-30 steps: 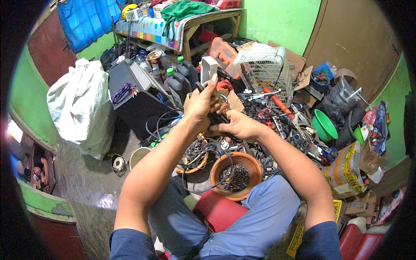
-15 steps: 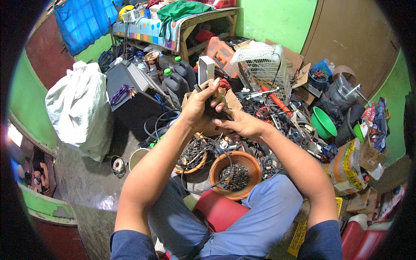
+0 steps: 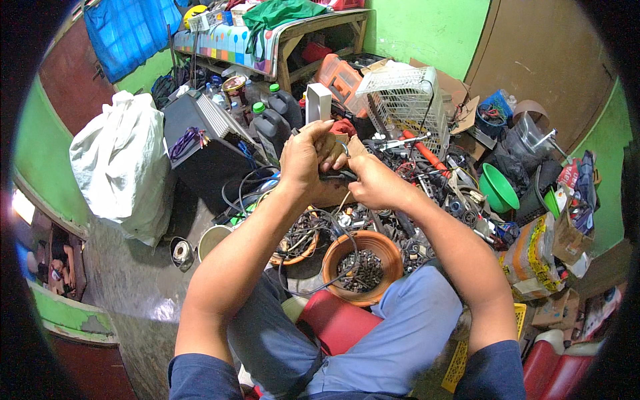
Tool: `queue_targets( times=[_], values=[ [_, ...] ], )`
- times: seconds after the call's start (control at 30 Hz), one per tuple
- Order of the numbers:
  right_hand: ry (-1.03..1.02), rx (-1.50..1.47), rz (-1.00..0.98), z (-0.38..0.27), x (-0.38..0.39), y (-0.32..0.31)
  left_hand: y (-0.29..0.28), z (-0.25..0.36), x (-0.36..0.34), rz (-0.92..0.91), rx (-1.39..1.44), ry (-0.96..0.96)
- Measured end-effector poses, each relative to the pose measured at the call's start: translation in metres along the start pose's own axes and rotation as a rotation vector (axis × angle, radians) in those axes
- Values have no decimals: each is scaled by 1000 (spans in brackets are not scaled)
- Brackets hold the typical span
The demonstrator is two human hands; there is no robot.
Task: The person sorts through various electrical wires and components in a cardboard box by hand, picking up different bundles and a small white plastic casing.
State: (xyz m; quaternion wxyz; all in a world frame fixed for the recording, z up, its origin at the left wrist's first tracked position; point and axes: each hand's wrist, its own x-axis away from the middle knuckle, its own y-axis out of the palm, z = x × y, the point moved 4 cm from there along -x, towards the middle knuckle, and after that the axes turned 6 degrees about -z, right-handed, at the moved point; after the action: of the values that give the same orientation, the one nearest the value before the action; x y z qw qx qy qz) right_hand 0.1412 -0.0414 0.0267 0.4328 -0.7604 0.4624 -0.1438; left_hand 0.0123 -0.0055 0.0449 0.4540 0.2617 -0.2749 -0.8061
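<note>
Both my hands are raised close together in front of me, over a heap of scrap parts. My left hand (image 3: 308, 159) has its fingers curled round a black cable (image 3: 339, 175), part of which shows below the fingers. My right hand (image 3: 379, 181) is closed in a fist just beside it, and what lies inside that fist is hidden. A short dark curved piece (image 3: 346, 151) shows between the two hands. Below them, a grey cable (image 3: 353, 245) loops down in front of an orange-brown bowl (image 3: 329, 268) of small dark pieces. Another bowl (image 3: 293, 260) beside it holds tangled wires.
Scrap parts (image 3: 413, 227) spread ahead and to the right, with a white basket (image 3: 400, 90) and green bowl (image 3: 499, 188). On the left stand a white sack (image 3: 120, 173) and black jerrycans (image 3: 270, 133). A taped carton (image 3: 533, 257) is at right.
My right hand has turned into a tighter fist and shifted slightly right, away from the left fingers. The left hand has dropped a little, and the dark curved piece now shows between them.
</note>
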Motion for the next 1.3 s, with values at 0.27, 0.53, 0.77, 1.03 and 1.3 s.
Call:
queue_targets(
  times=[0.27,0.53,0.77,1.03,1.3],
  values=[
    [-100,135,228,-17,8,-13,-9,21,-3,22,129,106],
    [-20,-344,86,-23,-14,-12,-15,41,-10,-152,225,179],
    [73,-945,-37,2,-26,2,-18,38,-10,-215,215,189],
    [143,-743,88,14,-39,-1,-42,33,-21,-73,49,213],
    [150,-203,272,63,-39,6,-102,10,-29,-57,-580,-143]
  ],
)
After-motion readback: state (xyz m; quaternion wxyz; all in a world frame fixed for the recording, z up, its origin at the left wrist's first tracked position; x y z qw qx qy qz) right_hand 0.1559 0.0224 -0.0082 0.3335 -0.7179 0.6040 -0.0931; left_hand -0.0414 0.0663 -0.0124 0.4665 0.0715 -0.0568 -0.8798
